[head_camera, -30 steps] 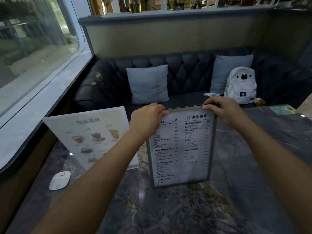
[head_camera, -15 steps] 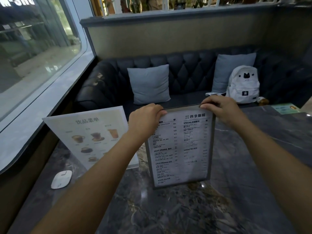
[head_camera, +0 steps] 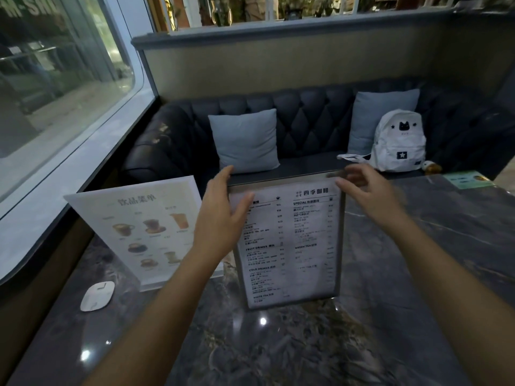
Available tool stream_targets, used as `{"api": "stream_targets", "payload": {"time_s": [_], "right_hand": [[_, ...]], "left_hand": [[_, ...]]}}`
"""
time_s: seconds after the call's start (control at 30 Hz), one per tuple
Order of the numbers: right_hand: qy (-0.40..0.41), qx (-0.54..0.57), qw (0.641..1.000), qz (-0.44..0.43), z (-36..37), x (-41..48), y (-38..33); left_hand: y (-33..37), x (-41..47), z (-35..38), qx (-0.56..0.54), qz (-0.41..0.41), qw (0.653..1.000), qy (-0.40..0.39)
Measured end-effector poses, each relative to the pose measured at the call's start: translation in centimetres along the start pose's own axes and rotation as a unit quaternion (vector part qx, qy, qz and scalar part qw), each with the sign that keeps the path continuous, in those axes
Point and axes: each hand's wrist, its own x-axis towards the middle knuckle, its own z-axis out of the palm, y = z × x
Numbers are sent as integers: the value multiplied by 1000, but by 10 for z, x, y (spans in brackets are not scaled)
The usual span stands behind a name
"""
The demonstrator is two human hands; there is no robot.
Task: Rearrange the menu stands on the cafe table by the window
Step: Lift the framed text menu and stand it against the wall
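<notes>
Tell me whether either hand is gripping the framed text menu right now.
No: the left hand and right hand are both spread open beside the top of the framed text menu, which stands on the table.

Your left hand (head_camera: 223, 215) is covering the upper-left text of the framed menu (head_camera: 289, 240), and its small print is blurring beyond reading. Your right hand (head_camera: 367, 193) is smearing with motion. The frame is cropping both your forearms.

Picture menu (head_camera: 145, 232) blocks left, bare table (head_camera: 418, 274) right
</notes>
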Motion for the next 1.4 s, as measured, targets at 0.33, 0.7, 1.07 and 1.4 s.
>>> {"api": "stream_targets", "payload": {"time_s": [0.33,0.7,1.07,1.4], "right_hand": [[-45,-7,997,54,23,-47,70],[-103,85,988,80,44,-75,101],[-99,173,966,165,49,-79,114],[-108,214,954,182,53,-79,122]], "left_hand": [[-23,-71,34,-191,-184,964,-3],[-74,-116,61,-234,-268,933,51],[-90,-126,68,-259,-360,896,-8],[-82,-121,64,-231,-389,889,-71]]}}
